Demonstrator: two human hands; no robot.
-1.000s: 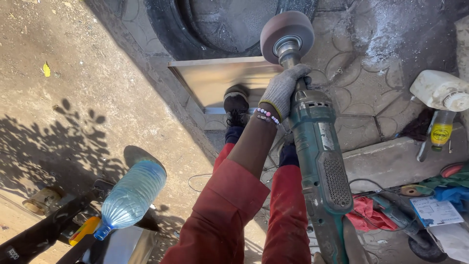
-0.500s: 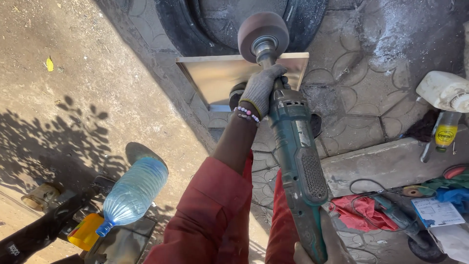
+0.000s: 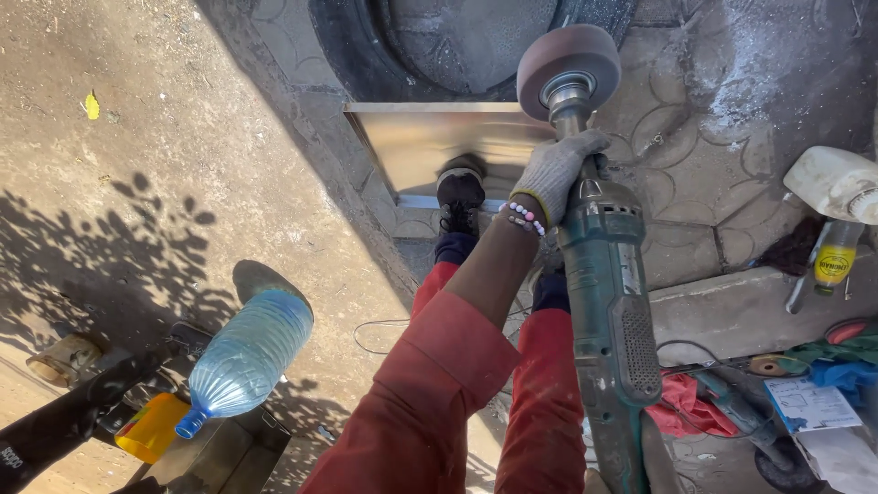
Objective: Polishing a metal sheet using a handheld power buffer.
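Black rubber tyre [image 3: 366,55], lying at the top of the view on grey patterned paving [image 3: 695,183]. Rectangular brushed-metal sheet [image 3: 430,146], flat on the ground just below the tyre, pinned by a black shoe [image 3: 459,194]. Green-bodied electric polisher [image 3: 608,320], long and upright in view, carrying a maroon drum-shaped buffing wheel [image 3: 567,66] at its top end, raised above the sheet's right edge. Clear blue-tinted plastic water bottle [image 3: 245,357], large, tilted neck-down at lower left. White plastic jerrycan [image 3: 837,183], at the right edge. Crumpled red cloth [image 3: 686,402], beside the tool's lower body. Left hand [image 3: 560,169], in a grey knit glove with a bead bracelet at the wrist, closed firmly around the polisher's neck below the wheel. Right hand: out of view.
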